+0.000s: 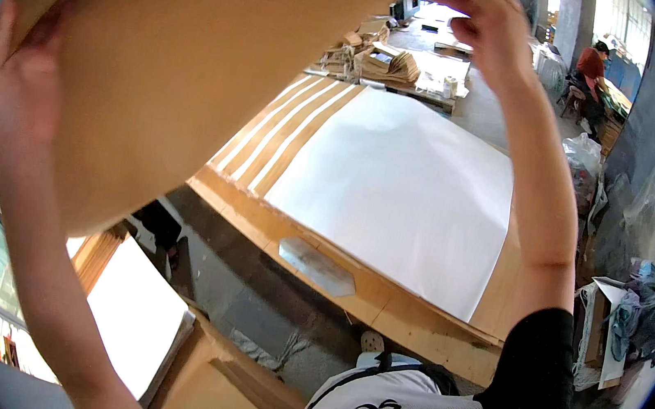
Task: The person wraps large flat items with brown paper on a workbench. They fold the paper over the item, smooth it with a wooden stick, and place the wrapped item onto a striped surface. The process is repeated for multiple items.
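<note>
A large brown sheet of paper or thin card (162, 75) is lifted in front of me and bows downward, filling the upper left. At its left edge my left hand (23, 94) is closed, with the fingers partly behind the sheet. My right hand (490, 36) grips the far right edge up high, its fingers curled and somewhat blurred. Below and beyond the lifted sheet, a wide white sheet (404, 190) lies on a wooden worktable (379, 315). Left of that, several white-edged brown sheets (284, 128) overlap in a staggered row.
A stack of white sheets (135, 312) stands at lower left beside brown board (215, 401). A clear plastic piece (318, 266) sits on the table's near edge. Piled brown paper (387, 63) lies farther back. A seated person (592, 70) works at far right, near plastic bags (582, 168).
</note>
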Demonstrator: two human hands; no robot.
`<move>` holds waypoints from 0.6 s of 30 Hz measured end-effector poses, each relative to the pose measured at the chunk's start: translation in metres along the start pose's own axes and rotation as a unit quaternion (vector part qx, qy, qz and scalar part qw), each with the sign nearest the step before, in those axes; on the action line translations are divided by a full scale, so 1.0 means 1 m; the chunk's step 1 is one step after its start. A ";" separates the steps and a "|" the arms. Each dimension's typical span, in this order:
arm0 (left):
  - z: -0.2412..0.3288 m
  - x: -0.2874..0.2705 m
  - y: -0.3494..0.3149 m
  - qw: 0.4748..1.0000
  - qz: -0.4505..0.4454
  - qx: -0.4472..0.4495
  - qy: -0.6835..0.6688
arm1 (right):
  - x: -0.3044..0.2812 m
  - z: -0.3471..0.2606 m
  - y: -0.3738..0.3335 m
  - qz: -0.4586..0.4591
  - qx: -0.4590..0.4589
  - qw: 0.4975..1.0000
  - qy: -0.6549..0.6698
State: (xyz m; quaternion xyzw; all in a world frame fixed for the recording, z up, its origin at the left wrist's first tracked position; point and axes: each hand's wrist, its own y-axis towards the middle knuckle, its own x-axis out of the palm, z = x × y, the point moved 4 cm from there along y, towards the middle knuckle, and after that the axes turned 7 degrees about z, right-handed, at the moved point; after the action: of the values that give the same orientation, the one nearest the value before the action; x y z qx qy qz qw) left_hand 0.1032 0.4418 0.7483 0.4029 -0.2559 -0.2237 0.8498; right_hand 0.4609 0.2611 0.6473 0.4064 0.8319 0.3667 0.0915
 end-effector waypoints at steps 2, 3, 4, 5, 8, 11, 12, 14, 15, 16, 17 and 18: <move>-0.028 0.054 -0.012 0.999 0.027 -0.019 -0.014 | -0.053 0.017 -0.010 0.130 0.016 0.988 0.087; -0.050 0.080 -0.019 0.999 0.040 -0.029 -0.023 | -0.081 0.027 -0.015 0.195 0.020 0.973 0.125; -0.067 0.101 -0.026 0.997 0.057 -0.017 -0.046 | -0.119 0.035 -0.021 0.220 -0.046 0.972 -0.063; -0.088 0.113 -0.034 0.995 0.076 -0.006 -0.069 | -0.161 0.056 -0.035 0.242 -0.053 0.965 -0.082; -0.175 0.129 -0.069 0.974 0.002 -0.145 -0.175 | -0.235 0.098 -0.087 0.308 -0.049 0.944 -0.106; -0.254 0.131 -0.123 0.934 0.014 -0.302 -0.192 | -0.243 0.127 -0.153 0.377 -0.013 0.919 -0.113; -0.286 0.123 -0.147 0.908 0.026 -0.373 -0.190 | -0.237 0.141 -0.176 0.413 0.019 0.900 -0.139; -0.348 0.093 -0.203 0.858 0.052 -0.474 -0.193 | -0.217 0.163 -0.219 0.433 0.094 0.878 -0.181; -0.374 0.077 -0.230 0.837 0.066 -0.506 -0.198 | -0.204 0.175 -0.239 0.419 0.138 0.876 -0.194; -0.391 0.073 -0.251 0.823 0.074 -0.530 -0.192 | -0.199 0.186 -0.265 0.479 0.220 0.838 -0.141; -0.403 0.072 -0.271 0.808 0.082 -0.554 -0.184 | -0.193 0.200 -0.294 0.536 0.298 0.785 -0.087; -0.418 0.071 -0.291 0.791 0.088 -0.579 -0.176 | -0.185 0.213 -0.316 0.559 0.310 0.768 -0.030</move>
State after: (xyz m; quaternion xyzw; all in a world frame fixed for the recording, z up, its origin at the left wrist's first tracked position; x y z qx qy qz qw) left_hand 0.3646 0.4709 0.3066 -0.2351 -0.2579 -0.3212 0.8804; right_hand 0.4849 0.1113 0.2515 0.8168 0.5228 0.0625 -0.2359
